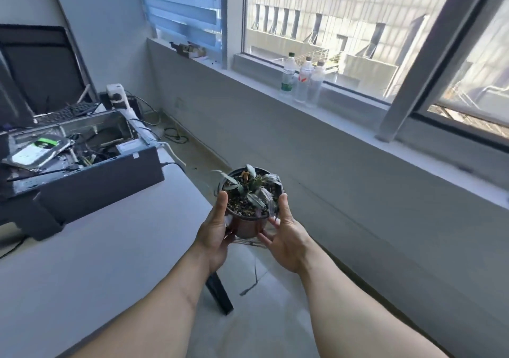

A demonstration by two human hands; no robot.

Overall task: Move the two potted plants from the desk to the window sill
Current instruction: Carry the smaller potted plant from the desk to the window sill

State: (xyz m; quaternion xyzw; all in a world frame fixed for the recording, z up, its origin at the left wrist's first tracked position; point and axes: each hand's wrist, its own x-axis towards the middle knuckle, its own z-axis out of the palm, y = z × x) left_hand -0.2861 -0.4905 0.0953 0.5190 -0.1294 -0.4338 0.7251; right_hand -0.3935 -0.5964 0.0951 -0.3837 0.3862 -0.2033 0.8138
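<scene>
A small potted plant (249,200), dark round pot with gravelly soil and grey-green leaves, is held in the air just past the desk's right edge, over the floor. My left hand (216,231) grips its left side with the thumb on the rim. My right hand (286,236) cups its right side and bottom, thumb up beside the rim. The white desk (104,247) lies to the left. The window sill (344,115) runs along the wall ahead and to the right. A second potted plant is not visible.
An open computer case (82,154) with a hard drive sits on the desk, a keyboard and monitor behind it. Three plastic bottles (301,82) stand on the sill; small clutter (190,49) lies at its far left. Cables trail on the floor by the wall.
</scene>
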